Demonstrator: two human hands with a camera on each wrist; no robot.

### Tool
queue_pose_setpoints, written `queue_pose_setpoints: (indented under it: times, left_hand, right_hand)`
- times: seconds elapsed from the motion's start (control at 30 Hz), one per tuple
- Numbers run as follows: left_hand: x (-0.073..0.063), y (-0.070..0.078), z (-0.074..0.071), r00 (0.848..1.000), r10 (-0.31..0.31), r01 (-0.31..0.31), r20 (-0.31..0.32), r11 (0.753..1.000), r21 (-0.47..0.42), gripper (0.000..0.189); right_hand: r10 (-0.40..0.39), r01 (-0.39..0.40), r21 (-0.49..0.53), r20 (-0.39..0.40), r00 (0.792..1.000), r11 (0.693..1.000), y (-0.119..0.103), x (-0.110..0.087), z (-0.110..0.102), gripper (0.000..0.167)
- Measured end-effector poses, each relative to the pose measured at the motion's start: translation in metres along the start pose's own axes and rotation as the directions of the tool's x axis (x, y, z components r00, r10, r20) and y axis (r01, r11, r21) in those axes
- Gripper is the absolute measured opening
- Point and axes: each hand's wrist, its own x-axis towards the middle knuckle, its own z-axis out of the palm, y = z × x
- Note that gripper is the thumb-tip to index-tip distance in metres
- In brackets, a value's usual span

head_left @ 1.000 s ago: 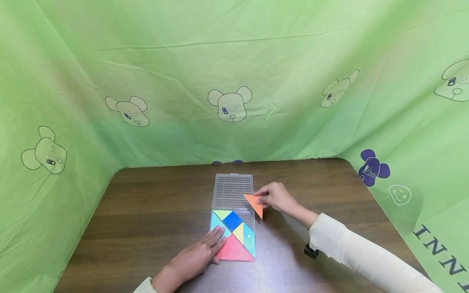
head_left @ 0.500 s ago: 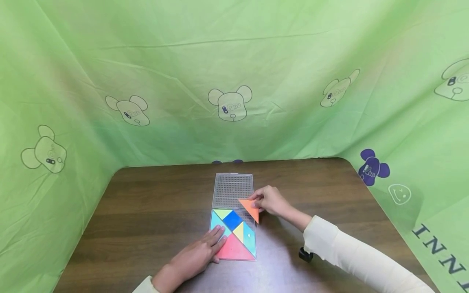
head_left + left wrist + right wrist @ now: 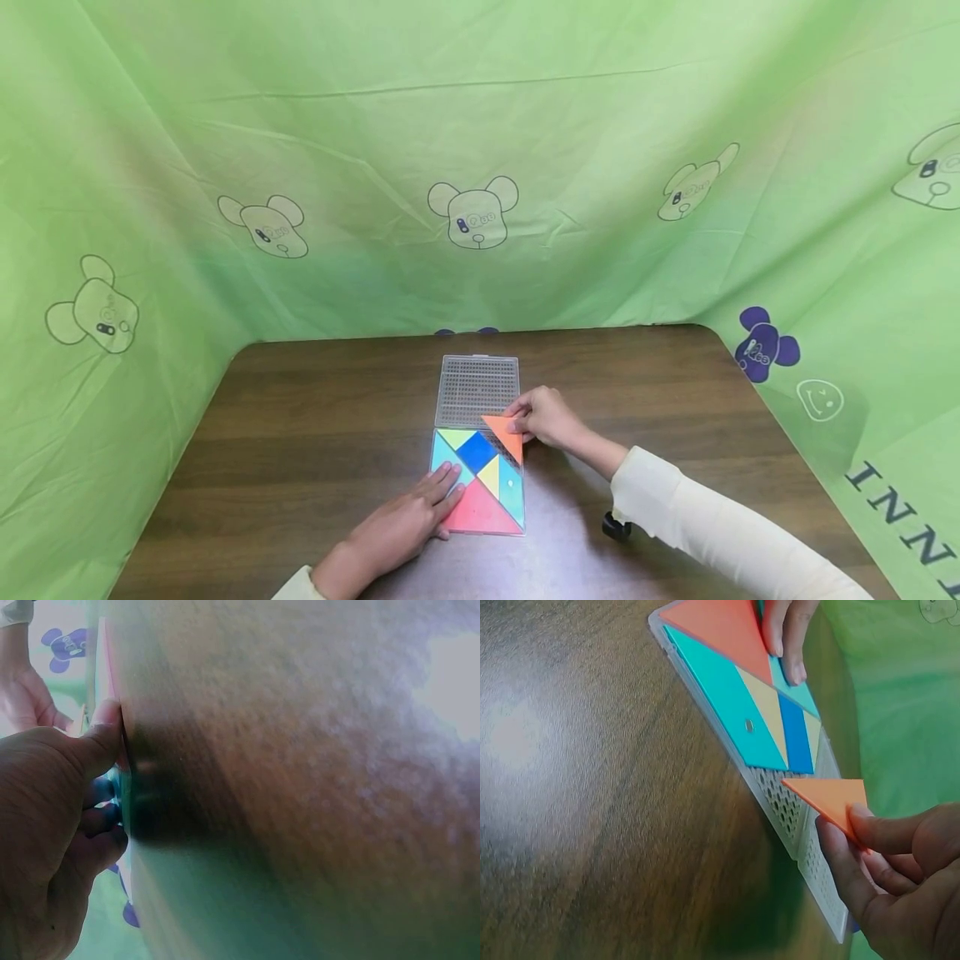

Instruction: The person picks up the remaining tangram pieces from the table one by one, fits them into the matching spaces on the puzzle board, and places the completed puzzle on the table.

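An orange triangular tangram piece [image 3: 836, 799] is pinched between the thumb and fingers of my right hand [image 3: 551, 418]. It hangs over the bare top right corner of the tangram case [image 3: 784, 806], slightly tilted. In that case lie a red triangle [image 3: 480, 510], a teal triangle, a blue square [image 3: 476, 452], a yellow triangle [image 3: 489, 477], a teal parallelogram [image 3: 511, 492] with a small light spot, and a light green triangle [image 3: 454, 437]. My left hand [image 3: 408, 518] rests on the case's lower left, fingers extended over the teal and red triangles, thumb at the near edge.
The case's perforated lid [image 3: 478, 390] lies opened flat behind it on the brown wooden table [image 3: 315, 433]. Green cloth [image 3: 360, 275] with bear faces surrounds the table's back and sides. A small black object [image 3: 617, 527] shows under the right sleeve.
My right hand has moved left and slightly toward me, bringing the orange triangle from beside the case to over its uncovered corner. The left hand has stayed in place.
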Motion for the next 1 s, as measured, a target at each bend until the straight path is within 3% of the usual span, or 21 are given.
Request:
queue_pose_setpoints:
  times: [0.43,0.73,1.0]
  left_hand:
    - [0.000,0.000,-0.001,1.000,0.007,-0.007,0.003,1.000,0.020,0.058]
    - [-0.001,0.000,0.002,0.999,0.028,-0.025,-0.047,0.998,0.055,0.058]
    - [-0.001,-0.001,0.002,0.993,0.061,-0.053,-0.100,0.995,0.080,0.057]
  right_hand:
    - [0.088,-0.088,-0.076,0.005,0.996,0.993,-0.001,0.000,0.007,0.010]
    - [0.045,-0.043,-0.141,0.009,0.999,0.989,0.001,-0.002,0.012,0.013]
    - [0.008,-0.014,-0.177,-0.039,0.999,0.984,0.000,-0.004,0.014,0.015]
